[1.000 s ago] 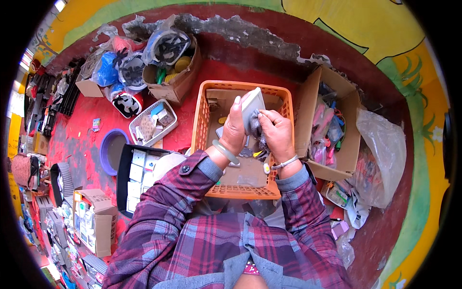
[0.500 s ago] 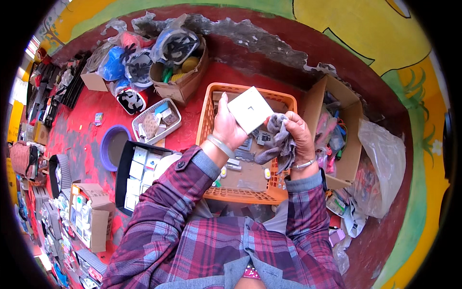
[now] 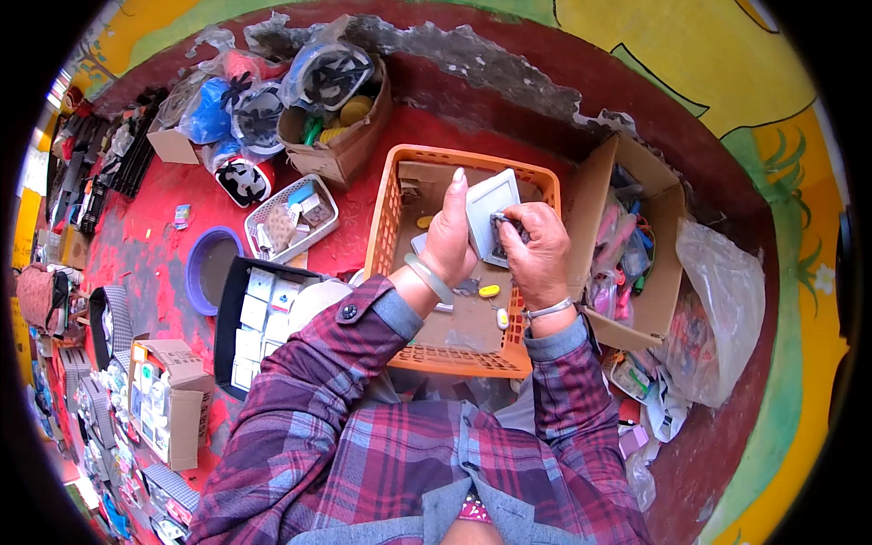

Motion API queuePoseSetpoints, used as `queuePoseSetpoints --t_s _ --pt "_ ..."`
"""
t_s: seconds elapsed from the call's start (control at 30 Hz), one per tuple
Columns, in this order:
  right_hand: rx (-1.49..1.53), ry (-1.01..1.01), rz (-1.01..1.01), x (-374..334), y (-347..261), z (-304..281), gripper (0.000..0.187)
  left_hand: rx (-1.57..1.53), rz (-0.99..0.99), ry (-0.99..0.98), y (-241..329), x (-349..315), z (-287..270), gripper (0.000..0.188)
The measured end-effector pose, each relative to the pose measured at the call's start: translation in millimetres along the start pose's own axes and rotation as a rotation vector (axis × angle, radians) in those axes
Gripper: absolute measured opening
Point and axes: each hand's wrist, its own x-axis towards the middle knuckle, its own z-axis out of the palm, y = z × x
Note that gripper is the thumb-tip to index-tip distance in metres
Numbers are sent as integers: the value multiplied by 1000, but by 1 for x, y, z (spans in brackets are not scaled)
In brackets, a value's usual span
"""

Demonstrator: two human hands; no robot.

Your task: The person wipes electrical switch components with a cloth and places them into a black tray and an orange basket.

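My left hand (image 3: 445,236), its thumb pointing up, grips a white square panel (image 3: 491,196) that looks like a wall switch plate. The panel is tilted, and a raised frame shows on the face turned toward my right hand. My right hand (image 3: 542,256) pinches a bunched grey cloth (image 3: 499,238) against that face; most of the cloth is hidden by the fingers. Both hands are above an orange plastic basket (image 3: 389,195). Inside it, on a cardboard sheet (image 3: 463,338), lie small yellow pieces (image 3: 490,291) and grey-white parts partly covered by my left hand.
Left of the basket are a black box of white square pieces (image 3: 257,313), a purple basin (image 3: 211,268) and a white tray (image 3: 291,222). An open carton (image 3: 636,318) of bagged items adjoins its right side. Bagged helmets (image 3: 329,80) sit in a carton behind.
The white panel has turned from flat to steeply tilted. My right hand has moved left and pressed the cloth, which was hanging beside the panel, onto it.
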Motion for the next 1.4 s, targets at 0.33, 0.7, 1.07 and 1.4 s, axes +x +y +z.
queuePoseSetpoints --t_s 0.33,0.7,1.07,1.4 --pt "-47 -130 174 3 4 -6 12 248 90 -129 -1 -10 3 65" --pt "7 -254 178 5 12 -11 14 361 85 -158 -3 -10 -4 62" --pt "-168 28 168 -8 2 12 15 235 50 -58 -2 -9 4 59" --pt "170 135 244 1 13 -4 11 -185 -118 70 7 3 -11 65"
